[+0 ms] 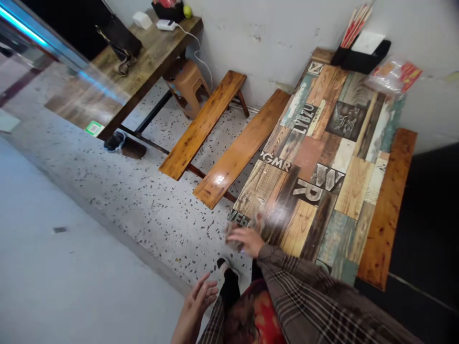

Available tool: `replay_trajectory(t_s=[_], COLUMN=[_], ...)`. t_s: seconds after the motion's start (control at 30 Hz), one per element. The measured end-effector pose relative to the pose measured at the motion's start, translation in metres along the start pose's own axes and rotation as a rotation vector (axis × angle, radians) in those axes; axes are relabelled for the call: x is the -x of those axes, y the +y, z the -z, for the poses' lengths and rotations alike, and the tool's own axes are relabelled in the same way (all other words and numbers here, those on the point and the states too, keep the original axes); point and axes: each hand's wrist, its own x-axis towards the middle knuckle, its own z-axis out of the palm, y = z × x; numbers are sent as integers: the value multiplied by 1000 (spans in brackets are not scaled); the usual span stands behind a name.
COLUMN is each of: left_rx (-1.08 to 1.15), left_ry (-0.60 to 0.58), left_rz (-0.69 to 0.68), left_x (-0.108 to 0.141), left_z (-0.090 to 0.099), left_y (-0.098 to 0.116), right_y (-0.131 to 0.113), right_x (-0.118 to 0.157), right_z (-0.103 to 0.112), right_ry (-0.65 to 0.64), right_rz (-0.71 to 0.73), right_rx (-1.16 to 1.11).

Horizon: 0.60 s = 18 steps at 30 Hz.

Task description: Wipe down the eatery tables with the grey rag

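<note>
My right hand (250,240) is at the near left corner of the patchwork-patterned table (351,186), with its fingers closed on a greyish-brown cloth (233,235). Motion blurs the cloth, which sits at the table's edge beside the printed letters. Low in the view, my left hand (197,302) is raised over the floor, apart from the table. Its fingers are slightly bent and spread, with nothing in them.
Wooden benches (244,148) stand left of the table, and another bench (389,210) is on its right. A black holder (358,57) with chopsticks and a plastic packet (394,76) sit by the wall. A second table (150,52), a stool (188,83) and a bin (125,145) are farther left.
</note>
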Motion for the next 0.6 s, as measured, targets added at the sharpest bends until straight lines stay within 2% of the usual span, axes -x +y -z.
replay_trajectory(t_s=[0.07, 0.1, 0.13, 0.2, 0.27, 0.33, 0.37, 0.43, 0.5, 0.57, 0.6], left_rx=[-41, -63, -85, -130, -175, -218, -239, -275, -293, -287, -279], left_ry=[-53, -70, -86, -124, -185, -253, -278, -312, -304, -254, -231], left_rz=[-26, -34, -44, -66, -91, -106, -109, -121, -132, -113, -88], left_x=[-8, -12, -17, -27, -34, -40, -42, -46, -50, -55, -57], left_z=[0, 1, 2, 5, 8, 12, 15, 24, 35, 43, 43], left_y=[11, 17, 23, 36, 48, 61, 67, 78, 87, 95, 98], right_y=[-14, -17, -19, -17, -10, -1, 3, 7, 8, 5, 2], right_x=[25, 33, 38, 48, 67, 101, 121, 155, 168, 156, 141], right_z=[-34, -39, -35, -5, 46, 97, 116, 131, 113, 70, 44], right_ry=[-15, 17, 77, 254, 462, 670, 766, 943, 1056, 1077, 1039], right_rz=[3, -12, -38, -88, -129, -208, -280, -466, -608, -621, -581], right_rx=[-105, -161, -210, -222, -124, 10, 59, 103, 97, 75, 60])
